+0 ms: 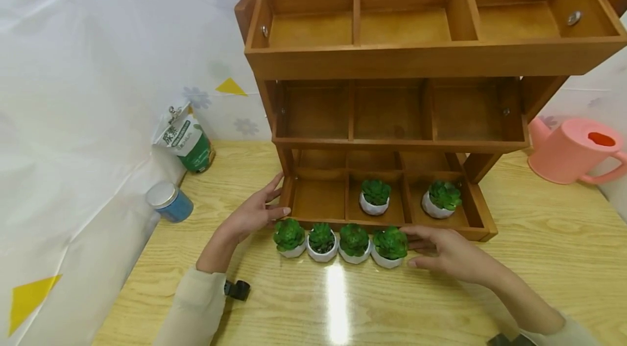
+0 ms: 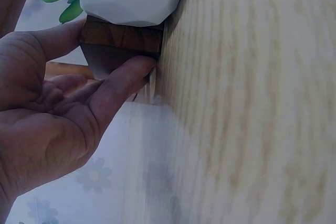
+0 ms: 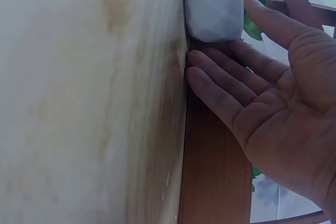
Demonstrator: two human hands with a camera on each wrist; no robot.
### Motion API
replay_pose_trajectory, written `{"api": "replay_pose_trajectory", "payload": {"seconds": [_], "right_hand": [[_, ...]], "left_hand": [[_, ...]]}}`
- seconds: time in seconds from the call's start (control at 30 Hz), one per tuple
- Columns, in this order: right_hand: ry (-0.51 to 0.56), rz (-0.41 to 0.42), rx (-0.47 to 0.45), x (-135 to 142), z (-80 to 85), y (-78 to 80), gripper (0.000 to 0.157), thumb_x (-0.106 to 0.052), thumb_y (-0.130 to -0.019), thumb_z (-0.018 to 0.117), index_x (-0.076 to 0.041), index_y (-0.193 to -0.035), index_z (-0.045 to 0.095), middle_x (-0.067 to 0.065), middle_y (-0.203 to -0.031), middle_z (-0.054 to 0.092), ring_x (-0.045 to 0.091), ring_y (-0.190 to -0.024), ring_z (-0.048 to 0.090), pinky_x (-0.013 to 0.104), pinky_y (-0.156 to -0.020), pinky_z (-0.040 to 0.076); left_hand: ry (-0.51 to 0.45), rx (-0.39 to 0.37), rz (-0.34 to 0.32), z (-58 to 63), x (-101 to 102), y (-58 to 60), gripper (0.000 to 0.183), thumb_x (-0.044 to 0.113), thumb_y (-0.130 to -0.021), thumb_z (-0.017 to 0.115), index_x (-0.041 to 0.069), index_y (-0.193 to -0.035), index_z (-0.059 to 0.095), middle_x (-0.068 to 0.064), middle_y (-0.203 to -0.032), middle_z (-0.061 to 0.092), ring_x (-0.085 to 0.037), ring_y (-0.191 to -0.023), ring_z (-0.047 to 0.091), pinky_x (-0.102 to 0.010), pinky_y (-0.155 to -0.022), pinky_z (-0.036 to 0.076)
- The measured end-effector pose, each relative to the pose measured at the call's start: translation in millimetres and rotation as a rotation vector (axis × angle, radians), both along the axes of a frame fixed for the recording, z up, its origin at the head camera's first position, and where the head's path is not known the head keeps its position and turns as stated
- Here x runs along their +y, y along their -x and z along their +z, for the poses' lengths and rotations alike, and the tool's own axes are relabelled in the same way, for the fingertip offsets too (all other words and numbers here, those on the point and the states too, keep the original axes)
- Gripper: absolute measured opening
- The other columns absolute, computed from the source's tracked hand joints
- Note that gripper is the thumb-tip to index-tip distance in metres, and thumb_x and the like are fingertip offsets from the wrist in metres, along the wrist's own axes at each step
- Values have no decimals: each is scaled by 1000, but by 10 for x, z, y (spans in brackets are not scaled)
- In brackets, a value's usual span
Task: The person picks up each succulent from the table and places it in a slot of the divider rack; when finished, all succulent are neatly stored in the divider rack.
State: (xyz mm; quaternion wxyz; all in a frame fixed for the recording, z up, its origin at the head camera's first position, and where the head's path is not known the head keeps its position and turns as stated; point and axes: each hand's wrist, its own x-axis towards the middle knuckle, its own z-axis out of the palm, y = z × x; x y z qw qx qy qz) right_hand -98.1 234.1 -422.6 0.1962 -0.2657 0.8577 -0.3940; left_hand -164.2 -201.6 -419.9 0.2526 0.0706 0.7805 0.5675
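Note:
In the head view, my left hand (image 1: 252,214) grips the front left corner of a three-tier wooden shelf (image 1: 416,63). Its thumb lies on the rim and its fingers along the side; the left wrist view shows the wooden corner (image 2: 121,38) between them. Four-sided wood aside, several small succulents in white pots stand in a row against the shelf's front, the leftmost succulent (image 1: 289,237) near that thumb. My right hand (image 1: 448,253), fingers fairly straight, is beside the rightmost succulent (image 1: 390,247). Its fingertips reach behind the white pot (image 3: 214,9), by the shelf front.
Two potted succulents sit in the bottom tier, one in the middle compartment (image 1: 375,196) and one in the right compartment (image 1: 441,199). A pink watering can (image 1: 573,150) stands at right. At left are a blue jar (image 1: 170,202) and a green-white pouch (image 1: 188,139) with a clip.

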Motion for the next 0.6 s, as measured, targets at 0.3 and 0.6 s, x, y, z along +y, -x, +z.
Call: {"api": "replay_pose_trajectory", "payload": {"seconds": [0.3,0.6], "right_hand": [[-27,9,0,-48,8,24,70,-40,-93,72,-3,-148,49,23,-142,59,30,-116,69,33,-90,59],[-38,37,64,-113,16,25,70,-48,-91,73,-13,-149,51,12,-141,63,24,-116,70,31,-89,59]], "left_hand": [[6,6,-1,-4,2,-5,88,16,-103,61,43,-162,3,-16,-170,14,-35,-133,57,-35,-77,52],[3,6,-3,2,4,-8,88,17,-103,62,43,-162,3,-16,-170,13,-34,-133,57,-35,-80,52]]}}
